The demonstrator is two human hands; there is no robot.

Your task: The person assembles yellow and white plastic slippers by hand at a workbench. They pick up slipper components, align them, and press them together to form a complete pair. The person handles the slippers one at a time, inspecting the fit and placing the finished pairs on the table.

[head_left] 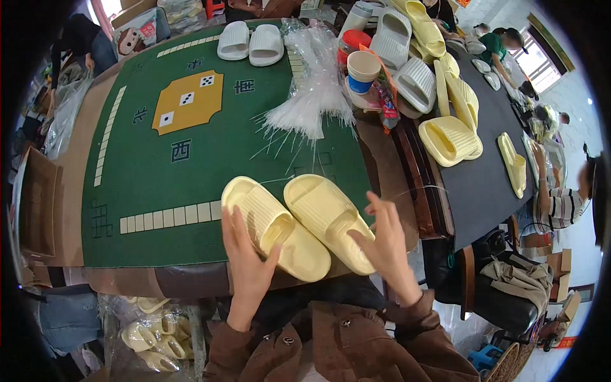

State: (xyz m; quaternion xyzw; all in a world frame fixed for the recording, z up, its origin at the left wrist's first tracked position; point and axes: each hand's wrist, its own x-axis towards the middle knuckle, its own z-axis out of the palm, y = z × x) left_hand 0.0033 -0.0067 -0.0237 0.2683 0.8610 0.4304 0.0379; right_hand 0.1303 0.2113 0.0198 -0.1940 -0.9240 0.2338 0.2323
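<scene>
Two pale yellow slide slippers lie side by side at the table's near edge, toes pointing away from me: a left slipper (pixel 299 254) and a right slipper (pixel 318 204). A thin clear strand runs by their toes. My left hand (pixel 247 258) is at the outer side of the left slipper, fingers stretched and thumb apart, not wrapped round it. Beside the right slipper's outer edge, my right hand (pixel 389 245) is raised with fingers spread, holding nothing. Beyond the slippers lies a bundle of clear plastic fastener strands (pixel 309 118).
The table has a green game mat (pixel 254 143). White slippers (pixel 265 44) sit at its far edge. Cups (pixel 363 69) and piled yellow slippers (pixel 449 140) stand at right, beside a dark table (pixel 480 191). Bagged slippers (pixel 159 337) lie below left. Other people work around.
</scene>
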